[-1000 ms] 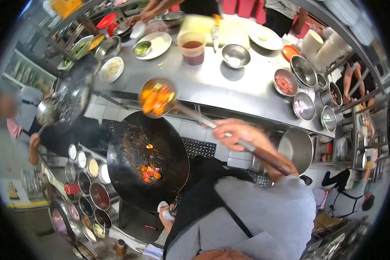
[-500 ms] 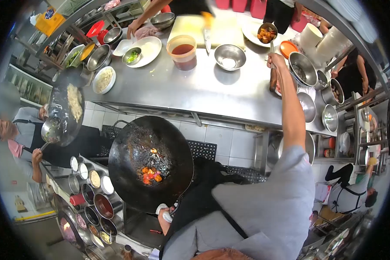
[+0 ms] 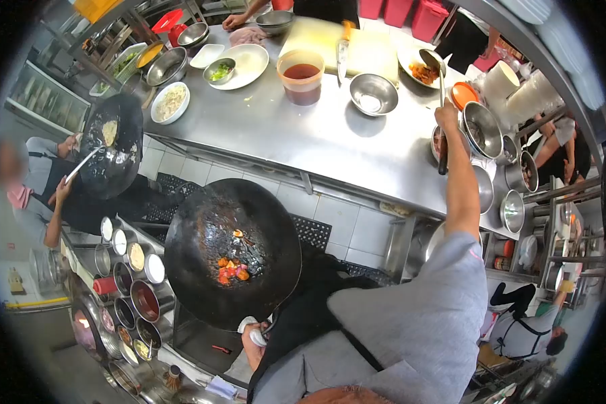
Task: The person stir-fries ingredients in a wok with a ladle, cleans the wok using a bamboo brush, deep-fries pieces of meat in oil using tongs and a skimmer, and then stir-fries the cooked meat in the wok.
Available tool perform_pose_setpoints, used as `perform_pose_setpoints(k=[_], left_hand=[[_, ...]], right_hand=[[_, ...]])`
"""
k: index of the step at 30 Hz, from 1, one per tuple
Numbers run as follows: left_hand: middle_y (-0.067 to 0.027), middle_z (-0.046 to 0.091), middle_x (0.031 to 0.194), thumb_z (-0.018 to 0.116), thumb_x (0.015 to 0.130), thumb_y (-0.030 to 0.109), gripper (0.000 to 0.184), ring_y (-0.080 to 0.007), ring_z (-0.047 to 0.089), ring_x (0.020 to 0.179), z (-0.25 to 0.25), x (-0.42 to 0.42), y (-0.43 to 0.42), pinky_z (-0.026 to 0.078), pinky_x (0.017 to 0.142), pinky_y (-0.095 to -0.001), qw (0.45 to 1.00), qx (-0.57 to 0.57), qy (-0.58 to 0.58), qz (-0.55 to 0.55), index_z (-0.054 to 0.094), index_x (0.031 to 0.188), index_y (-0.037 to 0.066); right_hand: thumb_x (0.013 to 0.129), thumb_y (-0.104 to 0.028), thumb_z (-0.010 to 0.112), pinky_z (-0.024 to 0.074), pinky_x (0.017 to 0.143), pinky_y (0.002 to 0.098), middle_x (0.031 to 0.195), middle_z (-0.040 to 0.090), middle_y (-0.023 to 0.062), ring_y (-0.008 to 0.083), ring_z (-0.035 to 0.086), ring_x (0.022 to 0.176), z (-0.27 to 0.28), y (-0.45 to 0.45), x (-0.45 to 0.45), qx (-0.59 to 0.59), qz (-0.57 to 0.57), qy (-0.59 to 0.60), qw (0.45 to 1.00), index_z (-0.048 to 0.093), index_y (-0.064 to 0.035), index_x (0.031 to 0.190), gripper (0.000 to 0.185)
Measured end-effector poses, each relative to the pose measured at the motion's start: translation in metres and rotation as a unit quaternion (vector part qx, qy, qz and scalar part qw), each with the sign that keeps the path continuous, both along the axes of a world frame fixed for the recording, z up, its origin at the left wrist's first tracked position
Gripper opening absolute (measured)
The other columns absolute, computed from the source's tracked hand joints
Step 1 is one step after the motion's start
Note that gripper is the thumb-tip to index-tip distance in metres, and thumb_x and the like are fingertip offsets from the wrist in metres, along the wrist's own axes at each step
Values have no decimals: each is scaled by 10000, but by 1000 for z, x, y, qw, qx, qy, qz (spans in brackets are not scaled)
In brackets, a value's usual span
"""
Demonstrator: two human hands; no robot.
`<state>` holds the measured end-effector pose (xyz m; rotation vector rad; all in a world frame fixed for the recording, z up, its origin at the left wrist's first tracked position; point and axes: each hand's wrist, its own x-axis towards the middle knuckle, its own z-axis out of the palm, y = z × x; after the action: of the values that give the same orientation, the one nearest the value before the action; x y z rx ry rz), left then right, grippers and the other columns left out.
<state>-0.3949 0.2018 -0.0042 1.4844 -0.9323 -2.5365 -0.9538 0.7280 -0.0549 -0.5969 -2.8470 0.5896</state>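
My left hand [image 3: 253, 343] is wrapped around a white cloth [image 3: 248, 324] at the near rim of a large black wok [image 3: 195, 289]. Some red and orange food pieces [image 3: 231, 271] lie in the wok, in a dark oily residue. Stretched out over the steel counter, my right hand [image 3: 446, 116] grips a long-handled ladle [image 3: 442, 87]. Its bowl is tipped over a white plate [image 3: 407, 59] at the back right. Reddish-orange food [image 3: 424, 73] lies on that plate, partly hidden under the ladle.
The counter [image 3: 249, 128] holds a tub of red sauce [image 3: 301, 84], a steel bowl [image 3: 374, 95], a knife [image 3: 342, 60] on a cutting board, and stacked bowls at right. Sauce containers [image 3: 145, 299] stand at lower left. A co-worker [image 3: 37, 161] at left works another wok [image 3: 118, 172].
The ladle, full of food half a second ago, has tipped over and its food now lies on the plate. The co-worker's ladle has moved into their wok. My view has shifted slightly.
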Motion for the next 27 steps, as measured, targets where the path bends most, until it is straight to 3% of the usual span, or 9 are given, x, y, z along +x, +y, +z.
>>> perform_pose_setpoints(k=[2, 5, 8, 12, 15, 17, 19, 23, 27], left_hand=[[-103, 598, 671, 561, 761, 147, 98, -203, 559, 535, -3, 0, 4, 465, 480, -290, 998, -19, -60, 18, 519, 739, 61], [-99, 599, 678, 566, 765, 140, 85, -195, 562, 548, -30, 22, 2, 461, 496, -279, 988, -148, -29, -26, 523, 753, 68], [-87, 599, 673, 572, 764, 133, 78, -186, 560, 553, -46, 41, -2, 456, 507, -271, 975, -212, -24, -62, 526, 756, 71], [-79, 594, 660, 575, 760, 132, 74, -184, 560, 550, -17, 39, 9, 450, 491, -280, 999, 0, -33, 39, 523, 747, 81], [-71, 588, 645, 572, 754, 131, 65, -180, 559, 542, -31, 63, 11, 446, 477, -288, 1000, 11, 21, 11, 520, 741, 93], [-67, 583, 635, 568, 746, 129, 55, -180, 555, 523, -43, 80, 17, 436, 456, -295, 999, 45, -4, 24, 518, 740, 105], [-66, 612, 670, 558, 772, 164, 66, -186, 606, 573, -35, 85, 36, 463, 454, -299, 997, -5, -31, 71, 550, 772, 99], [-80, 617, 704, 528, 821, 180, 102, -175, 604, 581, -58, 109, 49, 483, 469, -299, 997, 14, 12, 74, 571, 815, 88], [-77, 607, 684, 574, 799, 161, 87, -181, 593, 577, -72, 120, 60, 456, 452, -300, 997, -25, 12, 74, 577, 803, 74]], right_hand=[[807, -129, 488, 438, 953, 424, 1102, 586, 316, 423, 564, 1070, 1, 0, 1, 0, 0, 6, 1000, 468, 27, 1279, 497], [802, -111, 475, 433, 960, 420, 1116, 578, 319, 427, 552, 1090, -6, 9, 0, 11, -1, 26, 1000, 456, 36, 1291, 511], [736, -108, 488, 486, 832, 451, 926, 628, 313, 403, 635, 893, -20, 10, -5, 4, -14, 150, 989, 586, 79, 1044, 373], [757, -144, 535, 463, 892, 417, 1012, 602, 340, 451, 593, 984, 0, 15, -5, -119, 10, 59, 991, 555, 81, 1116, 425], [813, -188, 557, 486, 495, 358, 687, 584, 93, 220, 583, 573, 11, -8, 13, -477, -67, 189, 856, 579, 14, 909, 225], [863, -166, 530, 370, 375, 270, 603, 407, -23, 97, 415, 474, 21, -24, 45, -651, 18, 229, 723, 542, -45, 875, 122], [893, -140, 510, 333, 362, 248, 616, 367, -32, 79, 359, 453, 4, -21, 76, -716, 140, 146, 668, 533, -62, 969, 111], [930, -150, 494, 314, 310, 197, 697, 381, -21, 40, 338, 456, 98, -130, 252, -692, 195, 42, 694, 482, -39, 1167, 262], [941, -114, 483, 303, 252, 172, 733, 430, 5, 22, 331, 391, 110, -172, 344, -747, 238, -210, 584, 468, -13, 1142, 225]])
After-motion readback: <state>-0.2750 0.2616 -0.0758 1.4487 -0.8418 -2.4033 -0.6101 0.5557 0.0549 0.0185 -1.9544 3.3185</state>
